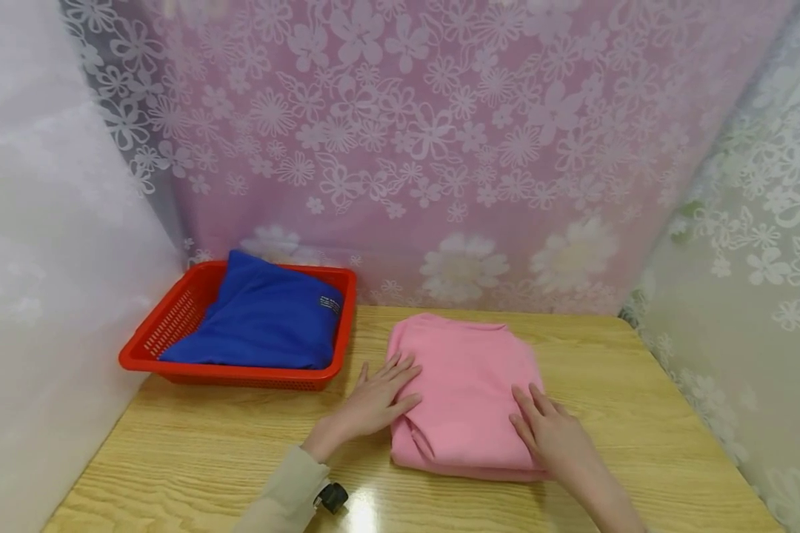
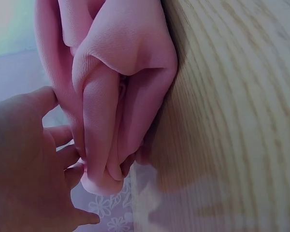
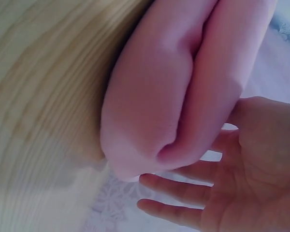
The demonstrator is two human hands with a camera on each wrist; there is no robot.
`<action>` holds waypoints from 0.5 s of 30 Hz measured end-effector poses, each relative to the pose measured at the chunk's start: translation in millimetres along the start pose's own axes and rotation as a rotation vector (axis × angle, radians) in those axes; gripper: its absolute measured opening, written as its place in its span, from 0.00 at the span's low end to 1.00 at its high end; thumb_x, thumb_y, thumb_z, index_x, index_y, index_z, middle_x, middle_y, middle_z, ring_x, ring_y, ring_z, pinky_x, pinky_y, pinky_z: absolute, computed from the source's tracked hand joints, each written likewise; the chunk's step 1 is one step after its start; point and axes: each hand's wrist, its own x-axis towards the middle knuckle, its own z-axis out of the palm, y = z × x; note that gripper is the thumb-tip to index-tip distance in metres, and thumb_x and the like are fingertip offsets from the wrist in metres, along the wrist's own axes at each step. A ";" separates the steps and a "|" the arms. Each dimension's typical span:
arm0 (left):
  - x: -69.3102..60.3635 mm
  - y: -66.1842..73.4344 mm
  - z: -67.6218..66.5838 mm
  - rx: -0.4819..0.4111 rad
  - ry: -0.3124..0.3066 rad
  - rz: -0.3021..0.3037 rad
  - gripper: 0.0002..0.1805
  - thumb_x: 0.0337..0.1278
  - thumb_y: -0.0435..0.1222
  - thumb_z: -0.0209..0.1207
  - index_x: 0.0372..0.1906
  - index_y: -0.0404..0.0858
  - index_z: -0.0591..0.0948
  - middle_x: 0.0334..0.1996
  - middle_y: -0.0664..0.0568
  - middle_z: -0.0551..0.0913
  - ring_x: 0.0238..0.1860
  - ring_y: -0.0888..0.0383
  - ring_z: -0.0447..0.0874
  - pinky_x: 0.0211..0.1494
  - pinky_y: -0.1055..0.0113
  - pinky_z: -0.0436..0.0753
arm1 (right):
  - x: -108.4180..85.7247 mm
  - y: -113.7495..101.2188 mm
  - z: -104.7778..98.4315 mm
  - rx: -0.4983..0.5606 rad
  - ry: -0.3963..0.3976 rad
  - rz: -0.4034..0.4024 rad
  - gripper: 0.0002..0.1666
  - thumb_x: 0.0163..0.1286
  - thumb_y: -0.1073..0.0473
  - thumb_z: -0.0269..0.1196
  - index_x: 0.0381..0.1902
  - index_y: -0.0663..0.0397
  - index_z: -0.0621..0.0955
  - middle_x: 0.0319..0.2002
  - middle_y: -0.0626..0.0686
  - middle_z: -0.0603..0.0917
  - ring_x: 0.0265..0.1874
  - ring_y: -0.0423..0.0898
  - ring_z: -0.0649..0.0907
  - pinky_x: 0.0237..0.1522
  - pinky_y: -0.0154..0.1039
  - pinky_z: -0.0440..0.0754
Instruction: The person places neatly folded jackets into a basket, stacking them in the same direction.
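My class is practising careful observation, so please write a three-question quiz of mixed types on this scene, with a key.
1. Fill in: the red perforated plastic basket holds a ____ fabric bundle.
2. True or false: the folded soft pink fabric lies on the light wood-grain table.
3. Which hand is nearer the basket?

Key: 1. Blue. 2. True. 3. The person's left hand.

small block of pale print (image 1: 330, 303) on the blue cloth (image 1: 267, 322), near its right edge. wording too small to read.
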 end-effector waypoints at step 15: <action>-23.3 -20.0 -12.6 -0.045 0.035 -0.010 0.32 0.77 0.53 0.49 0.78 0.45 0.66 0.80 0.50 0.56 0.81 0.48 0.45 0.74 0.28 0.47 | 10.1 -29.6 0.5 0.025 -0.019 -0.033 0.29 0.75 0.50 0.62 0.66 0.61 0.77 0.62 0.73 0.77 0.48 0.72 0.83 0.47 0.64 0.82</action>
